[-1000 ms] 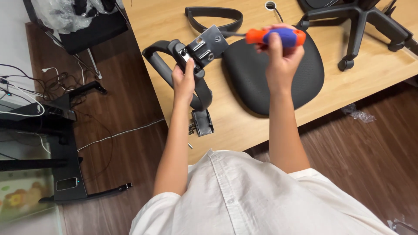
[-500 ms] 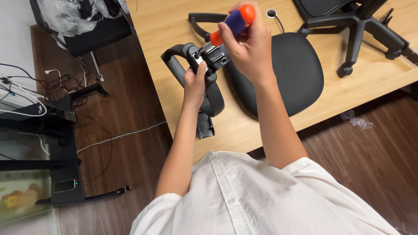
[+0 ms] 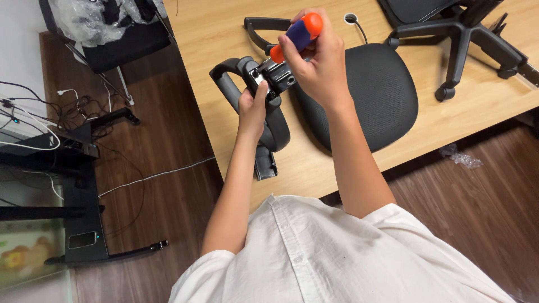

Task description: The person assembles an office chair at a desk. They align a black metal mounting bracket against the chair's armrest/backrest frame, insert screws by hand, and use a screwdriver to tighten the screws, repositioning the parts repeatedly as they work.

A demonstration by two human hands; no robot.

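Note:
My left hand (image 3: 254, 108) grips a black chair armrest (image 3: 259, 112) at its metal bracket, holding it on a light wooden table (image 3: 224, 50). My right hand (image 3: 315, 56) is shut on a screwdriver (image 3: 296, 36) with an orange and blue handle. The screwdriver tilts down to the left, its tip at the bracket. Right of the armrest lies a black chair seat (image 3: 370, 95), flat on the table.
A second black armrest (image 3: 264, 29) lies further back on the table. A black chair base with castors (image 3: 460, 33) lies at the back right. A black chair with plastic wrap (image 3: 112, 28) and a desk frame with cables (image 3: 62, 157) stand on the dark wooden floor at left.
My right hand has swung the screwdriver from level above the seat to tilted down, bringing its tip to the armrest bracket. My left hand keeps its hold on the armrest.

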